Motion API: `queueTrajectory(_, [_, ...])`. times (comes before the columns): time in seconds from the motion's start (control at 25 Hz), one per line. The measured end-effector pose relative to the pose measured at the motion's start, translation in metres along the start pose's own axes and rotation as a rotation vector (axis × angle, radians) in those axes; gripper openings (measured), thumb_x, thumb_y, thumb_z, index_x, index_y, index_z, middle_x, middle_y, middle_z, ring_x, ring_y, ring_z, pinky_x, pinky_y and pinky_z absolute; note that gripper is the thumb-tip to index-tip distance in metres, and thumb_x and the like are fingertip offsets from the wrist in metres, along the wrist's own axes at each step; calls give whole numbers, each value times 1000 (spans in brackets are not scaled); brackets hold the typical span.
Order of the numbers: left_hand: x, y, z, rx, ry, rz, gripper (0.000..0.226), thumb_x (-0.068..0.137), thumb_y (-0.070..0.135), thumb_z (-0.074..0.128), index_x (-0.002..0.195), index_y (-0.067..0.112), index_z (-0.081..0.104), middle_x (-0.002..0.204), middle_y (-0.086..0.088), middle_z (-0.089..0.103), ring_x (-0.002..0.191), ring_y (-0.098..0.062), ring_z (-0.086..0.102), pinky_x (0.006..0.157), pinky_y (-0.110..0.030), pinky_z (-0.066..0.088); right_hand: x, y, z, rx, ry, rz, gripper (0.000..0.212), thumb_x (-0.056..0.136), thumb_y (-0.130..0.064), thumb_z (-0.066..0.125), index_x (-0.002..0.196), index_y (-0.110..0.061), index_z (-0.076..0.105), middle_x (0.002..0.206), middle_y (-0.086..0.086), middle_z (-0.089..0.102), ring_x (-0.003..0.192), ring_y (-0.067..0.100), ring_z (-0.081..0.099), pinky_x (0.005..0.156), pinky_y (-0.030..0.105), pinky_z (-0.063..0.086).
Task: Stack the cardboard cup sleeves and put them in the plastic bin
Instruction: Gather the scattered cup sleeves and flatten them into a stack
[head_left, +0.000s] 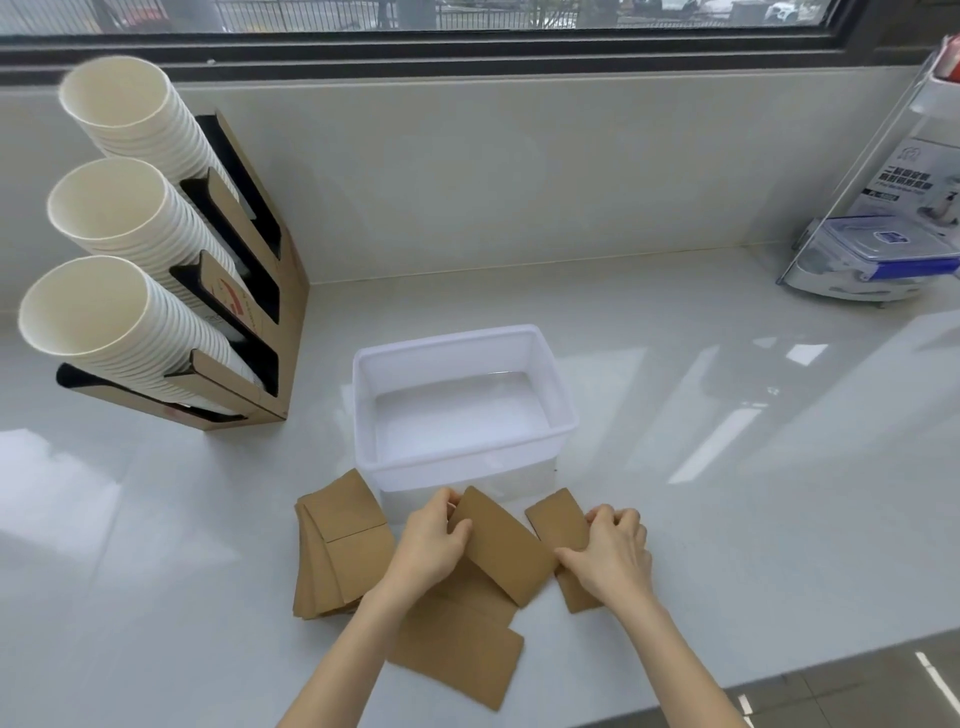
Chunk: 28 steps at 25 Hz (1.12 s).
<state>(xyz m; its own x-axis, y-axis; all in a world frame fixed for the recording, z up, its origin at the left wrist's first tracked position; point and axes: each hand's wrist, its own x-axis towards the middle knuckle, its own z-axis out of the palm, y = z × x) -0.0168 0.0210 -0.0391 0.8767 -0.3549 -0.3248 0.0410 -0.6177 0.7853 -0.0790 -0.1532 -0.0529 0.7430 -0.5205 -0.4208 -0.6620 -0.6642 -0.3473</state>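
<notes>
A translucent white plastic bin (563, 410) stands empty on the white counter. Flat brown cardboard cup sleeves lie in front of it. A fanned stack of sleeves (337, 545) rests at the left. My left hand (434, 540) grips the upper left edge of one sleeve (506, 545), tilted up off the counter. My right hand (610, 556) presses on another sleeve (558, 519) lying to the right, thumb touching the held sleeve's right edge. More loose sleeves (457, 654) lie under my left forearm.
A cardboard dispenser (283, 322) with three rows of white paper cups (114, 312) stands at the left. A clear rack with a lidded plastic container (883, 254) sits at the far right. The counter's front edge (779, 680) runs near my right forearm.
</notes>
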Motion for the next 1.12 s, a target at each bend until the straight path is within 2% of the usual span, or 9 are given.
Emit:
queueTrajectory(0.2, [-3, 4, -1, -4, 17, -4, 6, 90, 12, 43, 93, 17, 43, 90, 3, 53, 73, -2, 48, 59, -13, 38, 4, 3, -1, 196, -53, -4, 45, 80, -20, 64, 114, -11, 37, 120, 10, 49, 110, 29, 49, 85, 38, 43])
queueTrajectory(0.32, [-4, 4, -4, -26, 27, -13, 5, 91, 13, 42, 94, 16, 43, 95, -1, 57, 75, -9, 52, 70, -26, 41, 2, 2, -11, 398, 14, -74, 29, 87, -9, 49, 115, -14, 41, 103, 8, 55, 85, 24, 53, 75, 36, 45])
queueTrajectory(0.4, [-3, 0, -6, -31, 44, -22, 5, 91, 14, 40, 94, 16, 44, 97, -6, 62, 75, -20, 60, 76, -37, 47, 1, -1, -24, 484, 90, -144, 33, 91, -6, 43, 122, -14, 43, 102, 6, 56, 81, 21, 52, 72, 31, 41])
queueTrajectory(0.52, [-3, -2, -11, -53, 67, -33, 7, 92, 14, 38, 92, 17, 44, 104, -10, 64, 84, -31, 64, 84, -47, 52, -3, -9, -46, 588, 139, -246, 29, 91, -7, 42, 116, -17, 52, 96, 5, 59, 72, 15, 53, 60, 23, 41])
queueTrajectory(0.6, [-5, 0, -15, -122, 76, -29, 12, 93, 11, 36, 94, 18, 46, 102, -7, 64, 83, -23, 64, 78, -39, 56, -9, -17, -51, 594, 54, -324, 26, 90, -9, 45, 108, -24, 57, 89, 1, 61, 69, 7, 53, 55, 12, 42])
queueTrajectory(0.72, [-11, 4, -19, -258, 72, -27, 20, 93, 7, 34, 99, 16, 50, 94, -2, 64, 79, -8, 62, 61, -16, 56, -16, -35, -43, 553, -95, -434, 28, 87, -9, 49, 98, -31, 61, 88, -5, 60, 73, 3, 55, 57, 2, 42])
queueTrajectory(0.8, [-13, 3, -21, -331, 83, -34, 20, 93, 7, 34, 99, 16, 51, 92, -2, 64, 80, -7, 62, 60, -14, 56, -18, -44, -37, 520, -126, -468, 27, 85, -9, 53, 96, -32, 62, 91, -5, 56, 76, 3, 53, 61, 2, 42])
queueTrajectory(0.96, [-18, 2, -22, -417, 107, -43, 15, 94, 14, 37, 95, 17, 52, 95, -6, 65, 85, -10, 63, 62, -17, 57, -16, -56, -29, 391, -92, -510, 28, 83, -13, 57, 106, -27, 61, 94, -3, 49, 89, 13, 50, 71, 14, 38])
queueTrajectory(1.12, [-24, 1, -20, -447, 133, -4, 7, 90, 17, 50, 96, 15, 52, 95, -4, 67, 82, -14, 65, 58, -14, 54, -17, -65, -22, 340, -84, -572, 29, 82, -15, 57, 108, -27, 61, 93, -4, 47, 86, 10, 47, 66, 7, 36])
